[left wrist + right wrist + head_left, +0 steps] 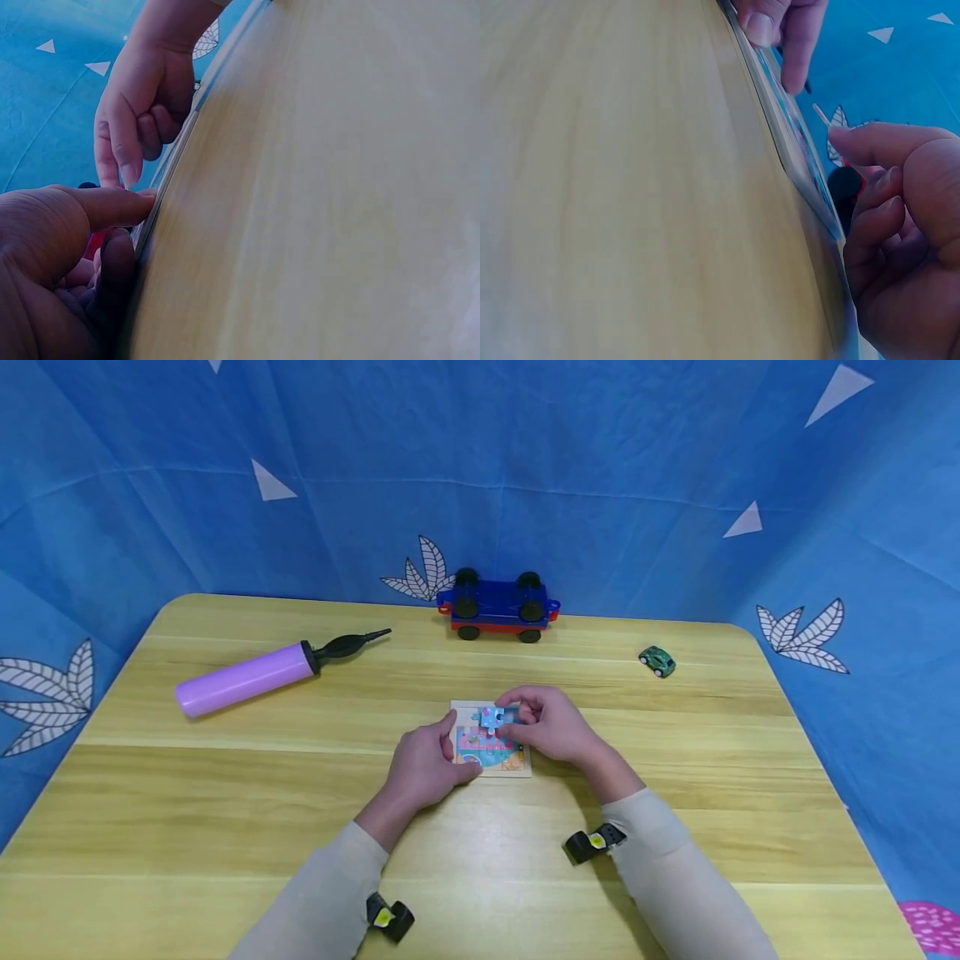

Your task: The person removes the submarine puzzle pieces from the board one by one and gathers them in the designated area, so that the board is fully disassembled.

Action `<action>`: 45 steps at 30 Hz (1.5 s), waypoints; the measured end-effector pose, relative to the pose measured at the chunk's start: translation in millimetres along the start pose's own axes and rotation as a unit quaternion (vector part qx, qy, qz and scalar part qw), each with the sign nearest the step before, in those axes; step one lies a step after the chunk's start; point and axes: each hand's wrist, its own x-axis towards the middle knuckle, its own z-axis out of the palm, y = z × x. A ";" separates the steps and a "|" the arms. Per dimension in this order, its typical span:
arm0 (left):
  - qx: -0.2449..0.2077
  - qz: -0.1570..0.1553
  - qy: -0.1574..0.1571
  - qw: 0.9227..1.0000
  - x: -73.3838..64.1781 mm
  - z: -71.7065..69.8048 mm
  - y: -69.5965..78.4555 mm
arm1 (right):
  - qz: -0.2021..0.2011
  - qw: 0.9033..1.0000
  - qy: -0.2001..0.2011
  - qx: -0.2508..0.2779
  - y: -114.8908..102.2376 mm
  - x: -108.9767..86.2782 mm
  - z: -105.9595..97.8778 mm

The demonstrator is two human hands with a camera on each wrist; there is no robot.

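A small square jigsaw puzzle board (516,773) with a pale rim and a pink and blue picture lies mid-table. My left hand (422,766) holds its left side, thumb at the near edge and forefinger at the upper left. Between the thumb and forefinger of my right hand (557,728) is a light blue puzzle piece (491,718), pinched over the upper part of the board. The right wrist view shows this piece (821,115) edge-on, raised and tilted above the board (795,150). My right hand's other fingers are curled in.
A purple hand pump (247,679) with a black nozzle lies at the left. Near the back edge is a blue and red toy wagon (498,606) with black wheels. A small green toy car (657,661) stands at the right. Blue cloth (495,443) hangs behind the table.
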 end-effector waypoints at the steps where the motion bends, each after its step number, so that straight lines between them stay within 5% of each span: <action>1: -0.001 -0.001 0.000 1.000 -0.1 -0.1 0.3 | 0.003 1.000 0.004 -0.002 1.3 -1.3 -1.9; 25: -0.005 0.014 0.001 1.000 0.5 0.6 -3.1 | 0.032 0.998 0.047 -0.037 27.6 -24.2 -43.3; 45: -0.003 0.013 0.003 1.000 -1.2 0.8 -2.8 | 0.060 0.996 0.044 -0.041 37.7 -32.8 -63.7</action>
